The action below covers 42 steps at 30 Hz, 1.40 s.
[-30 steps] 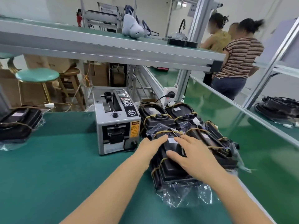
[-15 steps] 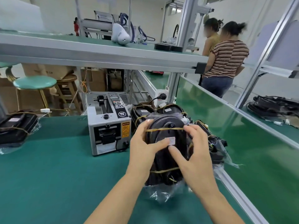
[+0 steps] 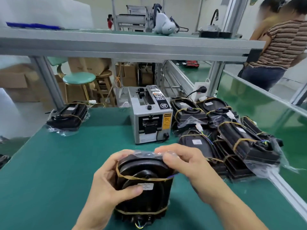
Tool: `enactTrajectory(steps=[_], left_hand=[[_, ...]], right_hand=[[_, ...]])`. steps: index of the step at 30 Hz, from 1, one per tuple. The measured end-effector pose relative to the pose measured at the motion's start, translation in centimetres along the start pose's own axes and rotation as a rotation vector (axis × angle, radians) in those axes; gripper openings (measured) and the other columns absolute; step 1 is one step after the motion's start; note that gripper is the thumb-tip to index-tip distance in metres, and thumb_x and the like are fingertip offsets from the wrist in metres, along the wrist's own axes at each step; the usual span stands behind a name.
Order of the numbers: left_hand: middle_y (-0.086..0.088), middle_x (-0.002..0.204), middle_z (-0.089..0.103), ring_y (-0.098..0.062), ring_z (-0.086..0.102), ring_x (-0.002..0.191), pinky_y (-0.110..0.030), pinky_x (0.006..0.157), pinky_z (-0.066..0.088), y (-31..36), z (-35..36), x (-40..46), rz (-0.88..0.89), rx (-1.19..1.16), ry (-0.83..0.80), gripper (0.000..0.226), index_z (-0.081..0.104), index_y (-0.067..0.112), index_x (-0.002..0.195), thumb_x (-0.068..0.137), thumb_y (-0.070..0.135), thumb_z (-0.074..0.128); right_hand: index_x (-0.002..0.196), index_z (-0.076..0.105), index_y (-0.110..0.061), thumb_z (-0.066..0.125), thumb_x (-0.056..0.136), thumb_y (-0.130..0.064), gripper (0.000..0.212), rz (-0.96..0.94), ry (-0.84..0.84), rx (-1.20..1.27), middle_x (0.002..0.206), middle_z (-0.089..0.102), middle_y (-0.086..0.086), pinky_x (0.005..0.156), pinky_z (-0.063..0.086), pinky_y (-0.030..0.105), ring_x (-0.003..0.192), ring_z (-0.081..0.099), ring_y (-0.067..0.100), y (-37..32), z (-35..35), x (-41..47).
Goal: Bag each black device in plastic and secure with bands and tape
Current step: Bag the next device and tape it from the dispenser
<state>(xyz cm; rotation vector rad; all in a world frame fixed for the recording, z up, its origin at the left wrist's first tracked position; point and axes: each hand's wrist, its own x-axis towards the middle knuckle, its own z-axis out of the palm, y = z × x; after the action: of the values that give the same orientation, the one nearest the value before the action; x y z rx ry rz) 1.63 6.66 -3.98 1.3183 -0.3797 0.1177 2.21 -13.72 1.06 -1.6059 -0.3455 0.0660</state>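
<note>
1. Green matting covers the workbench [image 3: 49, 163], which runs under a grey aluminium shelf [image 3: 126, 45]; beyond it stand cardboard boxes [image 3: 89, 65] and a round green stool [image 3: 79, 78]. At the far right two people [image 3: 280, 47] stand with their backs turned beside another green bench [image 3: 259, 103].
2. On the right side of the workbench lies a pile of bagged black devices [image 3: 232, 130], each wrapped in clear plastic and crossed by tan rubber bands, some leaning on one another.
3. Just left of that pile stands a grey automatic tape dispenser [image 3: 151, 117], with a yellow warning label on its front.
4. Near the far left edge of the bench, well apart from the pile, lies a single bagged device [image 3: 68, 116] with bands around it.
5. At the front centre, the black device [image 3: 144, 185] being handled stands upright on the mat between the two hands. Two rubber bands [image 3: 142, 179] cross it, one near the top and one near the bottom, and a small white label sits on its face.
6. The left hand [image 3: 106, 185] grips the device's left side, fingers curled behind it and the thumb lying across the front at the label.
7. The right hand [image 3: 187, 163] pinches the clear plastic bag [image 3: 149, 153] bunched at the top of the device, fingers curled over its upper right corner.
8. Thin coloured wires [image 3: 138, 225] show at the device's base.
</note>
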Motion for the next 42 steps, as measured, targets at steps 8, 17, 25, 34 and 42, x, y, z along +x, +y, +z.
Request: enactTrajectory(steps=[8,17,25,34,42], left_hand=[[-0.001,0.104,0.071,-0.014,0.069,0.095,-0.024,0.082,0.054,0.8,-2.6,-1.0,0.126,0.106,-0.173,0.07,0.072,0.022,0.105,0.039,0.003,0.086],[0.009,0.093,0.071,-0.006,0.068,0.079,-0.014,0.073,0.052,0.1,3.6,-1.9,0.154,0.358,0.799,0.054,0.061,0.037,0.1,0.05,0.03,0.081],[0.011,0.113,0.055,0.01,0.049,0.109,-0.006,0.095,0.037,2.5,2.8,-3.6,0.304,0.806,0.329,0.041,0.066,0.038,0.103,0.064,0.035,0.058],[0.008,0.089,0.069,-0.003,0.062,0.079,-0.008,0.072,0.043,5.3,-1.2,2.1,0.066,0.476,0.176,0.009,0.072,0.029,0.078,0.076,0.024,0.064],[0.008,0.101,0.06,-0.011,0.052,0.091,-0.018,0.082,0.04,3.3,-0.3,0.5,0.075,0.183,0.14,0.011,0.064,0.03,0.077,0.081,0.037,0.057]], right_hand=[[0.06,0.056,-0.015,0.058,0.093,-0.018,0.033,0.412,-0.063,0.013,0.061,0.058,0.001,0.056,0.047,0.02,0.049,0.059,0.009,0.8,2.2,5.3],[0.096,0.061,-0.05,0.056,0.055,-0.071,0.047,0.143,0.147,-0.285,0.095,0.063,-0.035,0.068,0.043,0.007,0.082,0.058,-0.013,-1.7,5.8,-1.1],[0.119,0.064,-0.019,0.078,0.073,-0.019,0.048,0.137,-0.191,-0.02,0.11,0.072,0.007,0.084,0.051,0.026,0.094,0.065,0.013,-0.2,3.4,1.4],[0.121,0.063,-0.034,0.079,0.069,-0.037,0.055,0.07,-0.152,-0.201,0.109,0.07,-0.012,0.084,0.049,0.016,0.098,0.066,0.002,-0.6,4.4,2.3],[0.069,0.079,-0.026,0.087,0.06,-0.02,0.014,-0.1,0.278,-0.003,0.102,0.072,-0.011,0.081,0.049,0.018,0.097,0.068,0.006,0.3,6.6,0.8]])
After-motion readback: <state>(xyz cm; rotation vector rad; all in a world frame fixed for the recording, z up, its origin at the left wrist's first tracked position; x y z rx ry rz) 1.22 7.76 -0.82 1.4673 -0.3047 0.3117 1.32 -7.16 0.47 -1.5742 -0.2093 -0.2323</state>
